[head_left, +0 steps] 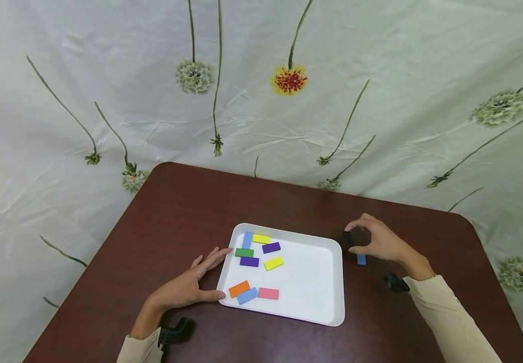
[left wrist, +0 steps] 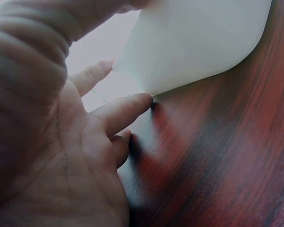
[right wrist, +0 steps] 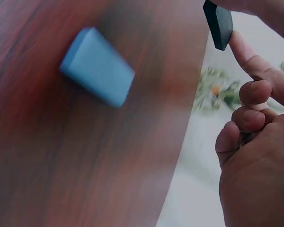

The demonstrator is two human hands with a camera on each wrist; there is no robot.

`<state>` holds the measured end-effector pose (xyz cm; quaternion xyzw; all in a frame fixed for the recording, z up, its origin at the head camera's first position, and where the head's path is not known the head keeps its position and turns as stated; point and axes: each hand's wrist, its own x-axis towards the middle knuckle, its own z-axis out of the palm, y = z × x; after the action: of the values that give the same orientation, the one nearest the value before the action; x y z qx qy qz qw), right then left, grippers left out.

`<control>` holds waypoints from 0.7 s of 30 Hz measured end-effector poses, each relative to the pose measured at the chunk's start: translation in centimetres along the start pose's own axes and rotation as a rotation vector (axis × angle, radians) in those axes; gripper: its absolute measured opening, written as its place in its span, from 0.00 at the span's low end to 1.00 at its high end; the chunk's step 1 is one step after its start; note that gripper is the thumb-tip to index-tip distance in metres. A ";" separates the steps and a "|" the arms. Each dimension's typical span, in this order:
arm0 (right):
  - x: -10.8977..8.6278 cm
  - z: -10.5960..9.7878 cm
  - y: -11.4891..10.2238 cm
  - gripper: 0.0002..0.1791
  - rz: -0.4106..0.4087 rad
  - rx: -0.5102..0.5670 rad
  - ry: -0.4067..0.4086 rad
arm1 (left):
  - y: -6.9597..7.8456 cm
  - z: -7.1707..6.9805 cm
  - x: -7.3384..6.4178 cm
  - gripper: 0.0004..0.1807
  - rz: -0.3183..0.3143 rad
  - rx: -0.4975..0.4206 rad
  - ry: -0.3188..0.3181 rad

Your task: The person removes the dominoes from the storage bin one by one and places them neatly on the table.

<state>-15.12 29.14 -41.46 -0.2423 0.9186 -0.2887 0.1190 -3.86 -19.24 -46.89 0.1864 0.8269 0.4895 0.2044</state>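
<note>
My right hand point(head_left: 381, 243) pinches a small black block point(right wrist: 219, 24) between thumb and index finger, to the right of a white tray point(head_left: 308, 275). The other fingers are curled in toward the palm in the right wrist view. Below that hand, a blue block point(right wrist: 98, 68) lies on the table. My left hand point(head_left: 184, 288) is at the left side of the tray, its thumb at the near corner and fingertips along the rim, fingers fairly straight. In the left wrist view a fingertip point(left wrist: 144, 99) touches the tray's outer wall point(left wrist: 199, 42).
The tray holds rectangular blocks: a green block point(head_left: 244, 252), an orange block point(head_left: 239, 289), a pink block point(head_left: 268, 293), and yellow, purple and blue ones, mostly toward its left. The dark wooden table point(head_left: 197, 196) ends at a flower-printed cloth point(head_left: 252, 116) behind.
</note>
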 end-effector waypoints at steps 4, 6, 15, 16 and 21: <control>-1.5 -0.2 1.4 0.24 0.037 -0.009 0.009 | -0.1 0.1 0.0 0.52 0.007 -0.009 0.002; -2.2 -0.3 2.1 0.24 0.052 -0.020 0.013 | -0.1 0.1 0.0 0.52 0.010 -0.012 0.001; -4.2 -0.3 4.0 0.24 0.116 -0.077 0.028 | -0.1 0.1 0.0 0.53 0.009 -0.014 -0.001; -4.3 -0.3 4.0 0.24 0.122 -0.084 0.028 | -0.1 0.1 0.1 0.53 0.009 -0.013 -0.001; -4.6 0.0 4.3 0.25 0.139 -0.073 0.028 | -0.1 0.0 0.1 0.53 0.011 -0.009 -0.001</control>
<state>-12.83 34.62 -43.61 -0.1783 0.9446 -0.2495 0.1168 -3.94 -19.18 -46.98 0.1906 0.8236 0.4941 0.2030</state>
